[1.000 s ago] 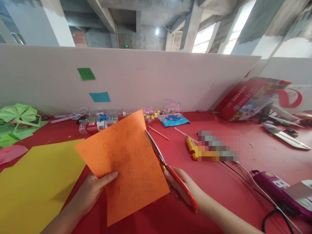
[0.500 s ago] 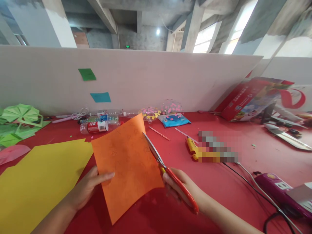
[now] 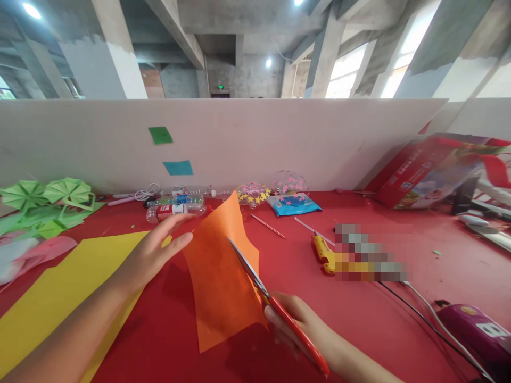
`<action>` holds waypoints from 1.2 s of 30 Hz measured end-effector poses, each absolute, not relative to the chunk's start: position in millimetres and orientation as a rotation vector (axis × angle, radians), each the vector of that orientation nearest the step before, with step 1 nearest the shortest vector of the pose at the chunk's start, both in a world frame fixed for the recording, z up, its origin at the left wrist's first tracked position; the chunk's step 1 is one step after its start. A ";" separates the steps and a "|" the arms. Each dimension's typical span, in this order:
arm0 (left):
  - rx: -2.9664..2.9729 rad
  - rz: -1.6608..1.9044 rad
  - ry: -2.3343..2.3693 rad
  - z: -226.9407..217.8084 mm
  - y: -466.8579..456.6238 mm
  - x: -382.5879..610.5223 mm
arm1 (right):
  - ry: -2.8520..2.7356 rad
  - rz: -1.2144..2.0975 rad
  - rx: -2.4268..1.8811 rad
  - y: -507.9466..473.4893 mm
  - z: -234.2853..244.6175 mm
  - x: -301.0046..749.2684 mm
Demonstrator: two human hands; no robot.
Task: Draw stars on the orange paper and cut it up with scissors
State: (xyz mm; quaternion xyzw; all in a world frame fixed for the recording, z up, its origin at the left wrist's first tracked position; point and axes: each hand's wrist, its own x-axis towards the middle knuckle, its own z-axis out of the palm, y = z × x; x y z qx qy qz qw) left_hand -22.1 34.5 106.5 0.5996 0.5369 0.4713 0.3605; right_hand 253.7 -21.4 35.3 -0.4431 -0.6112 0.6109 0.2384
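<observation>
A sheet of orange paper (image 3: 223, 287) stands tilted and curved above the red table, its right edge against the scissors and my right hand. My right hand (image 3: 295, 319) grips red-handled scissors (image 3: 251, 274), their blades pointing up and left across the sheet. The blades look nearly closed. My left hand (image 3: 163, 244) is beside the sheet's upper left edge, thumb and fingers apart; I see no grip on the paper. Below the left forearm lies yellow paper (image 3: 107, 260). The fingers of my right hand are partly hidden behind the scissor handles.
Plastic bottles (image 3: 175, 211), a blue packet (image 3: 293, 204) and a striped stick (image 3: 268, 226) lie toward the white partition (image 3: 279, 143). A yellow glue gun (image 3: 325, 255) with cords is on the right, near a purple object (image 3: 473, 324). Green folded paper (image 3: 67, 190) sits at left.
My left hand has let go of the orange paper's left edge and moved up, its fingers spreading. The paper has turned and curled round the scissors. The view has shifted slightly left and up.
</observation>
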 end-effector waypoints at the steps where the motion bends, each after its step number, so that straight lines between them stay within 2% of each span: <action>1: 1.663 1.150 1.291 114.2 38.2 -15.5 | -1.693 1.675 -1.213 -21.4 36.0 254.0; 5: 1.738 1.041 1.121 127.4 57.3 9.6 | -1.747 1.635 -1.219 -22.2 35.9 255.9; 14: 1.987 1.099 1.059 113.0 74.7 19.7 | -1.774 1.630 -1.268 -22.5 39.6 261.2; 21: 1.732 1.072 1.044 112.7 72.3 21.9 | -1.800 1.621 -1.262 -27.4 42.4 259.8; 28: 1.516 1.077 0.821 108.0 74.8 22.5 | -1.799 1.577 -1.317 -28.7 43.8 256.4; 36: 1.544 1.037 0.731 103.8 74.3 29.6 | -1.740 1.628 -1.325 -31.2 46.9 253.6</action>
